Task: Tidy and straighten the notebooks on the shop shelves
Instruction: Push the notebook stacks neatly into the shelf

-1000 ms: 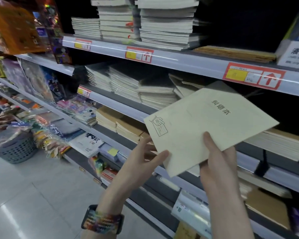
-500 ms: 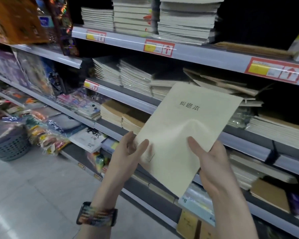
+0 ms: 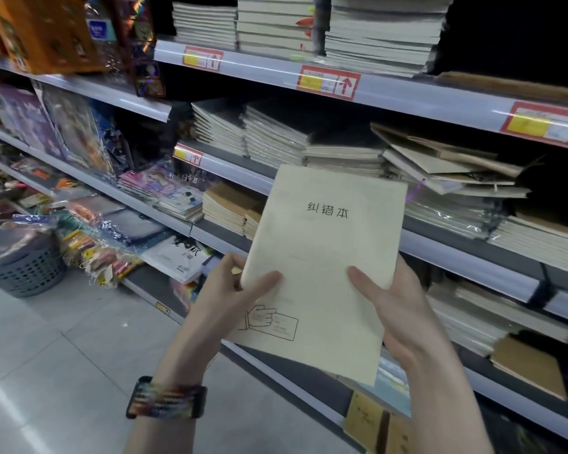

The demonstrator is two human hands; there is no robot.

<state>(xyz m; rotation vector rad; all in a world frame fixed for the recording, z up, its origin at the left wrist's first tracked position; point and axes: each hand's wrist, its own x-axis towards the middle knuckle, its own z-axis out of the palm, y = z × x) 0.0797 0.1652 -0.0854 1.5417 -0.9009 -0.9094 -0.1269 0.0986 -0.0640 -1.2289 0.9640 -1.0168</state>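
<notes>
I hold a cream notebook (image 3: 325,257) upright in front of the shelves, its cover with black characters facing me. My left hand (image 3: 230,296) grips its left edge, thumb on the cover. My right hand (image 3: 404,306) grips its right edge, thumb lying across the cover. Behind it, on the middle shelf (image 3: 440,244), an untidy pile of notebooks (image 3: 446,172) lies askew beside neater stacks (image 3: 276,139). Brown-covered notebooks (image 3: 230,204) sit on the shelf just left of the held notebook.
Tall stacks of notebooks (image 3: 374,31) fill the top shelf. Packaged goods and colourful booklets (image 3: 164,188) crowd the shelves to the left. A grey plastic basket (image 3: 27,267) stands on the tiled floor (image 3: 63,355) at the left.
The notebook has turned from tilted sideways to upright, cover facing me. My left hand has taken hold of its left edge. The view has moved nearer the shelves.
</notes>
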